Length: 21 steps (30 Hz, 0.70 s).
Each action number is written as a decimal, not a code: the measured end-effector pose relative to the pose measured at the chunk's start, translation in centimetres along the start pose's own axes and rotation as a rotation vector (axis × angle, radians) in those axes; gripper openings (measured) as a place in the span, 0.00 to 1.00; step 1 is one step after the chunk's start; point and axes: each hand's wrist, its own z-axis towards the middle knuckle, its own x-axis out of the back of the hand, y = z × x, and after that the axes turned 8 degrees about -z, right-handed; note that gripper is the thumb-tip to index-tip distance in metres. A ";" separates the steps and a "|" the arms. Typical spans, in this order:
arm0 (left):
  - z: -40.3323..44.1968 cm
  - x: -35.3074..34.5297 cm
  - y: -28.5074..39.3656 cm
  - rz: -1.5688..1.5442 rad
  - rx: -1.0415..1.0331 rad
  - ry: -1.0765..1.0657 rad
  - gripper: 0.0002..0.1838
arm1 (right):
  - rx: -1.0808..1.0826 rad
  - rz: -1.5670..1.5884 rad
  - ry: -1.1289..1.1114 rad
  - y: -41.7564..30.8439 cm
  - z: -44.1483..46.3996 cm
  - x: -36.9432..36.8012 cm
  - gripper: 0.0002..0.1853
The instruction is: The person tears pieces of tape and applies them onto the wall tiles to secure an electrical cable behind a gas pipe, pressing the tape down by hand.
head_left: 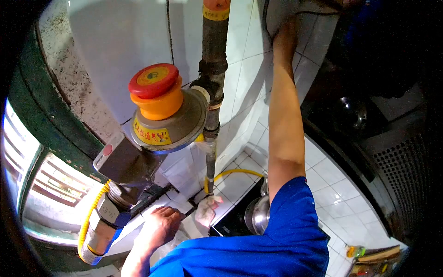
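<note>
My left hand (164, 225) is low in the head view, its fingers bent and held together at the edge of a white tiled ledge (146, 213). Whatever lies under those fingers is hidden. A crumpled clear plastic bag (207, 210) is just to its right. My right arm stretches up past the pipe, and my right hand (285, 36) is in deep shadow against the tiled wall, near a dark cable (318, 13). Its fingers cannot be made out. Between the arms is a gas regulator (184, 117) with a red button (153, 79) on an orange collar.
A dark vertical pipe (214, 51) runs beside the regulator. A yellow hose (235, 171) curves toward a black stove (230, 225) with a shiny metal pot (258, 216). A dark range hood (401, 175) borders the right. A green-framed window (55, 180) is at left.
</note>
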 end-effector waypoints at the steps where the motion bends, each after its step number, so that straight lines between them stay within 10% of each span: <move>1: 0.0 -0.1 -0.1 -0.002 0.007 -0.014 0.10 | 0.003 0.003 0.003 -0.2 0.1 -0.1 0.30; 21: 0.3 -0.8 -0.9 0.040 -0.007 -0.050 0.10 | 0.363 -0.102 0.151 3.4 1.3 -3.2 0.25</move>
